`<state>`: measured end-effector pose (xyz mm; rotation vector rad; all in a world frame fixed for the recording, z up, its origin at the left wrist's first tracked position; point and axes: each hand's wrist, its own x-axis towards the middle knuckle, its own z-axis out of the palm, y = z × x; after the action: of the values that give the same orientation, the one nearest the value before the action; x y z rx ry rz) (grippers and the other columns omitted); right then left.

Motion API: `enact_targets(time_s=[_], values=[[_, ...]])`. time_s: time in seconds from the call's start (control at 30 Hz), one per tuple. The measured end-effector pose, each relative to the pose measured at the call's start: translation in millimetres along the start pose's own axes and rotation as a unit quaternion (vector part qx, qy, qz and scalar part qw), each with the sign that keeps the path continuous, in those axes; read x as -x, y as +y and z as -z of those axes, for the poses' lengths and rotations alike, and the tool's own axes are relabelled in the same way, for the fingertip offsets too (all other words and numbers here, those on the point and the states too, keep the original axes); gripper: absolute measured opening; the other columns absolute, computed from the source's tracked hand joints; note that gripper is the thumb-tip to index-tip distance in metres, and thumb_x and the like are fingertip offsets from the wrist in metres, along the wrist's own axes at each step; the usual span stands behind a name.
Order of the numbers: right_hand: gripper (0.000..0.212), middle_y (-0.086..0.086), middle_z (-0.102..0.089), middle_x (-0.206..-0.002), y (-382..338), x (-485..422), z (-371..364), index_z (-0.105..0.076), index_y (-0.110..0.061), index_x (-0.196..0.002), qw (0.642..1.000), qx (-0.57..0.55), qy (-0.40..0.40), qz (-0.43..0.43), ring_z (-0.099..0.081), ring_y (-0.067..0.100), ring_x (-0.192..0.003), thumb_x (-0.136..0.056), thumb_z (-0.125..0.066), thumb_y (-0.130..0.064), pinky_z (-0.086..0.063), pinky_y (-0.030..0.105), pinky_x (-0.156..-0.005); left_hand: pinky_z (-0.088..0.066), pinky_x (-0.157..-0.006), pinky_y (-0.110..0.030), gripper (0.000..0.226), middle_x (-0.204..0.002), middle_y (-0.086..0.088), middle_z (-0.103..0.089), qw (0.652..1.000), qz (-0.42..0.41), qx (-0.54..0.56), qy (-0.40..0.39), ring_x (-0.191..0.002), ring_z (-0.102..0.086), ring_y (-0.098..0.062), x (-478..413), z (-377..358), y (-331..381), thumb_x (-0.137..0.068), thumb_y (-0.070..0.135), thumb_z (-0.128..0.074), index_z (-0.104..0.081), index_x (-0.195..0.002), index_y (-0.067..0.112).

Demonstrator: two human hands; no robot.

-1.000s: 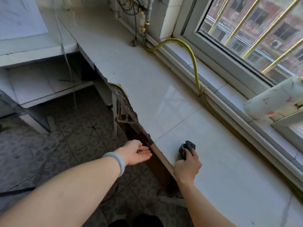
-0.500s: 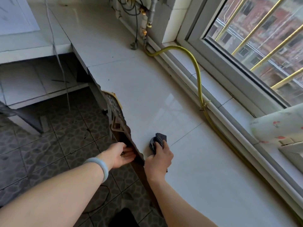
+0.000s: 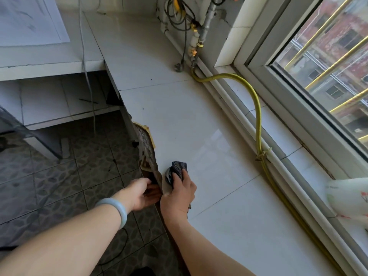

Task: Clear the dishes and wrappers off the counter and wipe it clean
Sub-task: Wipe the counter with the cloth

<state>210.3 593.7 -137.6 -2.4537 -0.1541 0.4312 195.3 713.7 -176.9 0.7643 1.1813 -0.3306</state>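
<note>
Both grips drawn to the bench (image 3: 199, 126) front edge: right grip (image 3: 179, 196) clenched round the cloth (image 3: 179, 168), pulled back onto that edge; left grip (image 3: 142, 193) cupped open just below. Probably the sweep-off stroke; wiping well along.

The counter (image 3: 199, 136) is glossy, smooth white tile, its front edge (image 3: 148, 154) broken rough. On it lies a dark ribbed cloth (image 3: 179, 169); along its back runs a yellow rubbery hose (image 3: 257, 116).

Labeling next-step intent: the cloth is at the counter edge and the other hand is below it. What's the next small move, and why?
Probably sweep the cloth leftward off the counter edge. The right hand grips it right beside that edge, and the left hand is held open just below, likely to catch debris.
</note>
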Motion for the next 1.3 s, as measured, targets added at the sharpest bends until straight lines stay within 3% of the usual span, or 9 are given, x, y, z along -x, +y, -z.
enact_targets(time_s=[0.1, 0.27, 0.37, 0.57, 0.77, 0.87, 0.93, 1.1, 1.3], values=[[0.059, -0.01, -0.018, -0.158, -3, -4, -5, -0.049, -0.027, -0.138, 1.0, 0.0, -0.002, 0.017, -0.012, 0.017, -0.138, -0.084, -0.045, -0.001, -0.013, 0.024, -0.11, -0.051, -0.057, -0.039, 0.031, -0.05, -0.012, -0.061, 1.0, -0.007, 0.002, 0.002, -0.051, -0.062, -0.025, -2, 0, 1, -0.101, 0.014, -0.04, -0.058, -0.079, 0.001], [0.056, -0.01, -0.03, -0.153, -5, -11, -2, -0.056, -0.024, -0.134, 0.997, -0.035, -0.032, 0.068, -0.02, 0.016, -0.137, -0.085, -0.044, 0.001, -0.017, 0.021, -0.112, -0.055, -0.046, -0.032, 0.027, -0.066, -0.015, -0.068, 1.0, -0.001, 0.009, -0.01, -0.071, -0.063, -0.029, 3, -2, 3, -0.1, 0.012, -0.041, -0.064, -0.09, 0.0], [0.057, -0.006, -0.049, -0.141, -8, -21, 12, -0.067, -0.018, -0.123, 0.984, -0.108, -0.063, 0.129, -0.039, 0.017, -0.129, -0.075, -0.041, -0.002, -0.032, 0.03, -0.112, -0.058, -0.06, -0.039, 0.026, -0.082, -0.018, -0.065, 1.0, -0.002, 0.017, -0.007, -0.074, -0.064, -0.031, 5, -2, 3, -0.1, 0.012, -0.041, -0.063, -0.096, 0.0], [0.061, -0.006, -0.052, -0.141, 18, -86, 43, -0.067, -0.02, -0.123, 0.99, -0.002, -0.036, 0.134, -0.045, 0.029, -0.124, -0.074, -0.043, 0.006, -0.03, 0.027, -0.108, -0.051, -0.084, -0.047, 0.036, -0.047, -0.011, -0.051, 1.0, 0.013, 0.006, 0.007, -0.051, -0.052, -0.025, -2, 1, -7, -0.1, 0.013, -0.039, -0.048, -0.067, 0.003], [0.054, -0.006, -0.051, -0.143, 24, -79, 42, -0.066, -0.024, -0.125, 0.95, 0.124, -0.123, 0.257, -0.042, 0.03, -0.122, -0.084, -0.043, 0.002, -0.036, 0.038, -0.101, -0.052, -0.069, -0.043, 0.035, -0.056, -0.012, -0.054, 0.999, 0.041, -0.034, -0.014, -0.055, -0.058, -0.025, -2, 2, -32, -0.101, 0.015, -0.039, -0.051, -0.07, 0.002], [0.055, -0.001, -0.061, -0.133, 34, -58, 42, -0.073, -0.02, -0.112, 0.937, 0.11, -0.121, 0.309, -0.051, 0.034, -0.112, -0.075, -0.035, -0.006, -0.044, 0.044, -0.092, -0.053, -0.065, -0.043, 0.028, -0.09, -0.022, -0.066, 0.997, 0.054, -0.044, -0.025, -0.083, -0.065, -0.033, 0, 1, -48, -0.101, 0.016, -0.04, -0.059, -0.094, -0.003], [0.057, 0.0, -0.065, -0.128, 48, -37, 42, -0.076, -0.018, -0.107, 0.936, 0.097, -0.114, 0.32, -0.054, 0.034, -0.107, -0.075, -0.029, -0.013, -0.046, 0.046, -0.087, -0.054, -0.066, -0.043, 0.029, -0.102, -0.024, -0.066, 0.996, 0.059, -0.058, -0.038, -0.091, -0.065, -0.034, 4, 2, -61, -0.101, 0.017, -0.04, -0.061, -0.104, -0.004], [0.051, -0.002, -0.067, -0.122, 84, 28, 44, -0.078, -0.019, -0.099, 0.943, 0.064, -0.075, 0.318, -0.058, 0.033, -0.101, -0.077, -0.032, -0.025, -0.047, 0.046, -0.084, -0.055, -0.079, -0.044, 0.029, -0.095, -0.019, -0.064, 0.99, 0.07, -0.088, -0.081, -0.091, -0.064, -0.033, 17, 0, -98, -0.1, 0.018, -0.043, -0.062, -0.105, -0.003], [0.047, -0.01, -0.065, -0.121, 109, 111, 34, -0.078, -0.019, -0.097, 0.957, 0.06, -0.037, 0.282, -0.051, 0.023, -0.105, -0.074, -0.039, -0.006, -0.043, 0.041, -0.087, -0.056, -0.084, -0.047, 0.029, -0.119, -0.021, -0.066, 0.983, 0.102, -0.022, -0.149, -0.108, -0.064, -0.036, 40, 3, -151, -0.099, 0.019, -0.045, -0.061, -0.12, 0.008]])
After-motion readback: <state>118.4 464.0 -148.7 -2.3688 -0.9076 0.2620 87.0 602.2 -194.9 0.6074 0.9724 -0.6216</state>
